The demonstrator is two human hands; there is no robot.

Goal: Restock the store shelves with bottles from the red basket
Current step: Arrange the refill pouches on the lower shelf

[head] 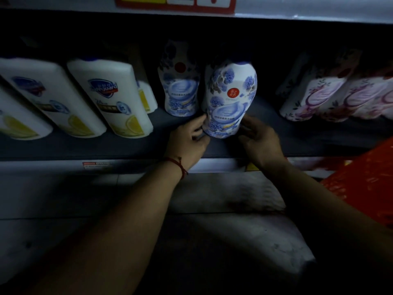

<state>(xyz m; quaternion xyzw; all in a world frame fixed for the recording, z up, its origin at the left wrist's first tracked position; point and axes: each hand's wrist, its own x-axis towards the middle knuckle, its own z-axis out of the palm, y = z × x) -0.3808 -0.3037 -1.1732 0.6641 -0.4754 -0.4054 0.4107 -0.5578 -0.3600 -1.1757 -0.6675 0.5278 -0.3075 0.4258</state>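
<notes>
Far to the left of the hands, white bottles (110, 96) stand in rows on the shelf (85, 147), so that stretch looks stocked. Just above the left hand, a rear blue bottle (180, 86) is already in place at the back. The left hand (188, 143) curls its fingers against the lower left side of the blue bottle (230, 99), which stands upright on the shelf near the front edge, between both hands. The right hand (260, 143) curls round the lower right side of the same bottle, so both grip its base and neither has let go. This placement seems nearly done, short of a final nudge and release. Right of the right hand there is a bare gap of shelf, then pink bottles (331, 99). The red basket (365, 184) sits below and right of that hand; its inside is hidden, so how many bottles remain cannot be told.
</notes>
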